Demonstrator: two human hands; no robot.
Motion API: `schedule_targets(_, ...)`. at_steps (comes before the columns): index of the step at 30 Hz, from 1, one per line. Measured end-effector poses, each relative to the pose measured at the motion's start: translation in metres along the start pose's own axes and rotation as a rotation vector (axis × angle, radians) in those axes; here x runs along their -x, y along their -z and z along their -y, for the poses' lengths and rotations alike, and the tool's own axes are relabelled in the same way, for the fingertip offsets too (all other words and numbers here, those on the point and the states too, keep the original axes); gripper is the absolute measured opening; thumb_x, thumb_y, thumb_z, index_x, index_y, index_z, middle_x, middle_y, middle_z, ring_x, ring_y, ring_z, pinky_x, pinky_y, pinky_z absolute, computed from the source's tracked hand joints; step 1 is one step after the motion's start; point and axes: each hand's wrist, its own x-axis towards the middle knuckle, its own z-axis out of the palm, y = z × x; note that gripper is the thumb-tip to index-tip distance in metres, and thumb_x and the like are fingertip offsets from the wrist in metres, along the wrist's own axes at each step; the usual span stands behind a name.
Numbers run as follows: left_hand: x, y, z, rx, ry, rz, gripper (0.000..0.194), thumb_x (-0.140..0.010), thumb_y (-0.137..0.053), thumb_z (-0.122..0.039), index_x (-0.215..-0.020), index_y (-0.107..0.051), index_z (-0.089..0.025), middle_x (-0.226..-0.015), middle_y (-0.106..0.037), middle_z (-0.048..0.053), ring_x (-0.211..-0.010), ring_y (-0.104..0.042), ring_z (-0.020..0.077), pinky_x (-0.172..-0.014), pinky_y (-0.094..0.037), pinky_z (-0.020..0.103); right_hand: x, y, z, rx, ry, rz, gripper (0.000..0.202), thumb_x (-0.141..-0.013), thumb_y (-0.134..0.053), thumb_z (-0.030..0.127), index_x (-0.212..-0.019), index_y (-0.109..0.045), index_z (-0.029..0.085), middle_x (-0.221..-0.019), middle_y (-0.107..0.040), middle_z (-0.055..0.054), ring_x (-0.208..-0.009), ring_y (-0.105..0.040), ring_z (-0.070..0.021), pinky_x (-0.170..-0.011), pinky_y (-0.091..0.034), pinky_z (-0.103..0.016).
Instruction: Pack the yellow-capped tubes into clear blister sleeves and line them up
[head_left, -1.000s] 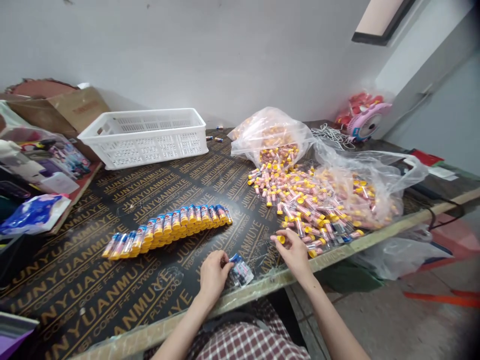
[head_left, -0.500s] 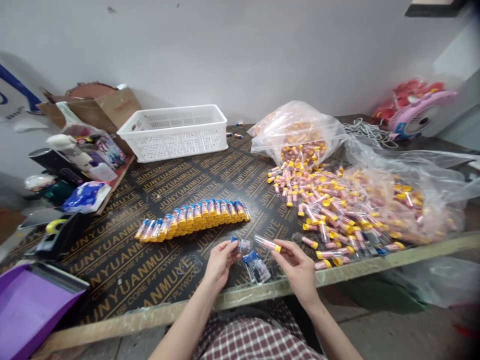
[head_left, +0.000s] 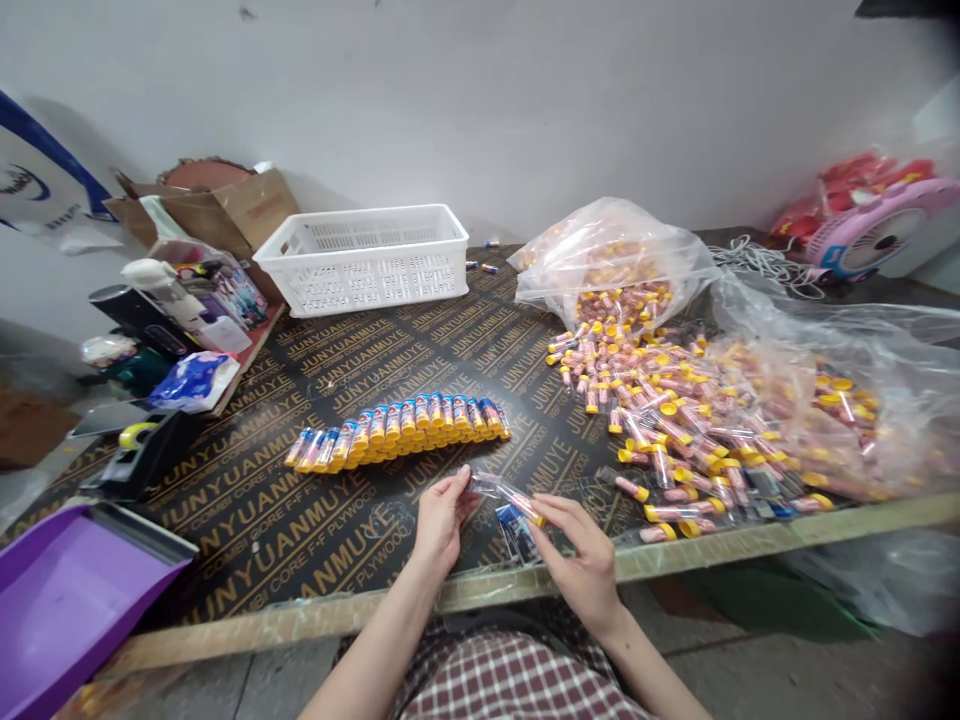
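My right hand (head_left: 576,540) pinches the yellow-capped end of a clear tube (head_left: 517,499) with pink contents. My left hand (head_left: 447,510) is closed on a small clear plastic piece (head_left: 486,484) that meets the tube's other end. Just below, blue-and-clear labels (head_left: 516,532) lie on the table near its front edge. Beyond my hands stand rows of blue-labelled tubes with yellow ends (head_left: 397,426). A large heap of pink tubes with yellow caps (head_left: 660,400) spreads to the right, spilling from a clear bag (head_left: 615,240).
A white basket (head_left: 367,270) stands at the back by the wall. On the left are a purple dustpan (head_left: 75,600), a tape dispenser (head_left: 142,450), bottles and a cardboard box (head_left: 255,210). A pink fan (head_left: 877,235) and white cable (head_left: 765,262) are at the back right.
My right hand has moved left, bringing the tube up to the clear piece in my left hand. The view has shifted slightly, so the table items appear further right.
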Motion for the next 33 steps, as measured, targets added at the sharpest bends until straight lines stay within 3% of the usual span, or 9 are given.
schedule_targets(6,0.010,-0.004,0.001,-0.025,-0.060,0.157,0.032,-0.058,-0.079,-0.031,-0.078,-0.060,-0.014,-0.071,-0.066,0.001,-0.062,-0.061,0.0116,-0.061,-0.051,0.024,0.007,-0.007,-0.003,-0.092,-0.073,0.166,0.032,-0.086,-0.048,0.014,-0.112,-0.061,0.027,-0.111,-0.060,-0.008,-0.104,-0.058,-0.0213,-0.090,-0.048,-0.039)
schedule_targets(10,0.015,-0.005,-0.005,-0.073,-0.012,0.230,0.043,-0.056,-0.080,-0.027,-0.091,-0.060,-0.015,-0.074,-0.067,0.003,-0.062,-0.062,0.0121,-0.061,-0.050,0.024,0.009,-0.010,-0.008,-0.147,-0.105,0.221,0.039,-0.083,-0.047,0.011,-0.116,-0.058,0.027,-0.104,-0.059,-0.007,-0.094,-0.060,-0.0191,-0.082,-0.052,-0.035)
schedule_targets(13,0.021,-0.006,-0.007,-0.182,0.085,0.371,0.040,-0.055,-0.081,-0.031,-0.085,-0.065,-0.010,-0.074,-0.067,0.006,-0.062,-0.062,0.0133,-0.062,-0.050,0.025,0.005,-0.010,-0.010,-0.094,-0.084,0.182,0.056,-0.074,-0.050,0.009,-0.127,-0.048,0.028,-0.111,-0.054,-0.007,-0.098,-0.058,-0.0210,-0.085,-0.051,-0.037)
schedule_targets(16,0.030,-0.008,-0.007,-0.254,0.141,0.448,0.036,-0.059,-0.077,-0.038,-0.077,-0.068,-0.008,-0.069,-0.066,0.007,-0.056,-0.058,0.0111,-0.056,-0.048,0.022,-0.001,-0.007,-0.009,-0.130,-0.056,0.228,0.075,-0.066,-0.051,0.008,-0.137,-0.032,0.027,-0.135,-0.037,-0.009,-0.113,-0.050,-0.0248,-0.092,-0.047,-0.041)
schedule_targets(19,0.035,-0.009,-0.004,-0.282,0.172,0.473,0.037,-0.060,-0.077,-0.040,-0.075,-0.069,-0.008,-0.066,-0.065,0.007,-0.053,-0.056,0.0103,-0.053,-0.046,0.021,-0.003,-0.003,-0.008,-0.216,-0.052,0.361,0.083,-0.061,-0.049,0.008,-0.139,-0.025,0.026,-0.144,-0.027,-0.009,-0.123,-0.042,-0.0275,-0.098,-0.043,-0.044)
schedule_targets(22,0.038,-0.008,0.000,-0.298,0.189,0.476,0.037,-0.058,-0.077,-0.040,-0.073,-0.069,-0.008,-0.066,-0.065,0.007,-0.054,-0.057,0.0116,-0.054,-0.047,0.022,-0.001,-0.002,-0.009,-0.302,-0.078,0.436,0.082,-0.059,-0.048,0.007,-0.137,-0.027,0.024,-0.137,-0.039,-0.009,-0.123,-0.043,-0.0261,-0.101,-0.040,-0.042)
schedule_targets(25,0.038,-0.007,0.003,-0.296,0.195,0.468,0.035,-0.058,-0.077,-0.039,-0.073,-0.068,-0.008,-0.067,-0.066,0.007,-0.055,-0.058,0.0123,-0.053,-0.047,0.023,0.003,-0.004,-0.010,-0.357,-0.107,0.405,0.079,-0.060,-0.049,0.008,-0.135,-0.029,0.022,-0.132,-0.044,-0.010,-0.119,-0.048,-0.0250,-0.100,-0.042,-0.040)
schedule_targets(33,0.042,-0.007,0.005,-0.292,0.192,0.423,0.035,-0.056,-0.079,-0.038,-0.071,-0.067,-0.009,-0.065,-0.066,0.006,-0.054,-0.058,0.0119,-0.051,-0.046,0.022,0.006,-0.008,-0.009,-0.412,-0.124,0.358,0.081,-0.059,-0.050,0.007,-0.135,-0.027,0.023,-0.133,-0.043,-0.010,-0.118,-0.048,-0.0249,-0.099,-0.044,-0.040)
